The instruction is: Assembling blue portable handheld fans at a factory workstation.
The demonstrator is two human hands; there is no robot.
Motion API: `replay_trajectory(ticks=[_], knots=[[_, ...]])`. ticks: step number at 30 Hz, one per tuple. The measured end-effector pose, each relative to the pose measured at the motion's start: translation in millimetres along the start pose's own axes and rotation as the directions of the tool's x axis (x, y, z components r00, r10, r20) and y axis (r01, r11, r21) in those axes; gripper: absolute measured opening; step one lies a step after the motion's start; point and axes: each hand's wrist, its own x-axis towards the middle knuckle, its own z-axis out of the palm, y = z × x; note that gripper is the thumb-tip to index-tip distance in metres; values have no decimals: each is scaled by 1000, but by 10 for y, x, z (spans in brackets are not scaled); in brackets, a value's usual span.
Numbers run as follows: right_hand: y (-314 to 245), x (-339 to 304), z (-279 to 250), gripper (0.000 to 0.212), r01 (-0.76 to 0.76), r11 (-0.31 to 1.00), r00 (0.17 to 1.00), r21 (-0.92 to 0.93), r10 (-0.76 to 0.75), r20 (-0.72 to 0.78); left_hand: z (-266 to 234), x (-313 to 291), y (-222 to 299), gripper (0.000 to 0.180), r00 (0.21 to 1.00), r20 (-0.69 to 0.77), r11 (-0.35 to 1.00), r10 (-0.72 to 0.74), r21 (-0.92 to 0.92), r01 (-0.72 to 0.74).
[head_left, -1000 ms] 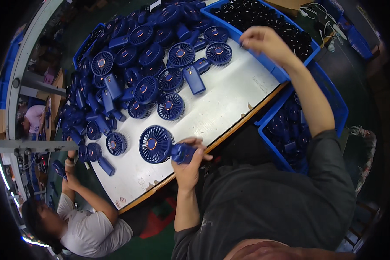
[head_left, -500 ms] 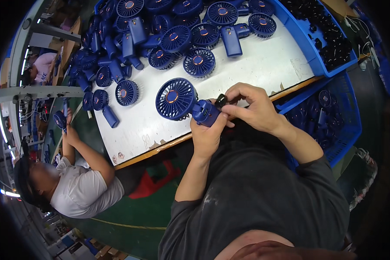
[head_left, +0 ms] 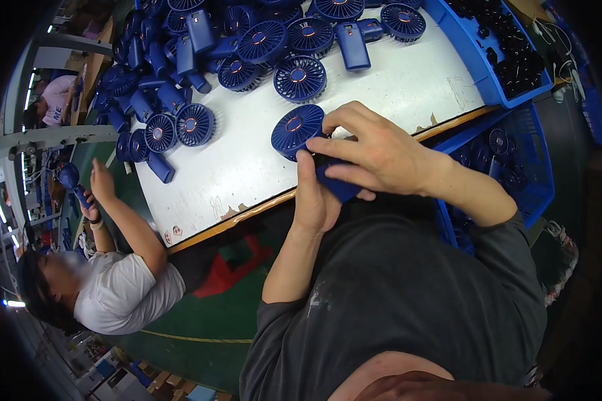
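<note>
Evidently one fan (head_left: 297, 128) is midway, held at the table's (head_left: 388, 87) near edge: left hand (head_left: 316, 204) cupping its handle, right hand (head_left: 381, 150) bent over that, its grip unclear to me. A heap of fans (head_left: 264, 41) seemingly waits beyond; the bin (head_left: 463, 43) holds plenty of black parts (head_left: 520, 70).

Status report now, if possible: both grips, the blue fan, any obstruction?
Left grip holds blue fan by handle. Right grip over it, hiding part. Other fans beyond, on white table.
</note>
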Motion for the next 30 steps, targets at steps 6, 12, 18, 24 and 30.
replay_trajectory(ticks=[6,12,18,24,30], knots=[[-240,-233,285,63,-221,974,972,-49,215,-95,86,30,-85,49,984,-170,984,55,179,-24],[-196,-702,346,37,-565,382,695,732,698,173,353,118,257,88,825,379,-37,420,915,-401],[82,-2041,-208,42,-525,621,360,582,782,-509,-709,111,1394,80,575,23,-278,818,891,360],[989,-4538,-451,59,-1000,-21,-5,-13,688,-726,-1184,289,1456,95,486,-319,23,814,853,521],[976,-4593,-636,56,-955,-164,-23,-247,873,-488,-1058,47,1336,75,209,-178,205,962,971,-119]])
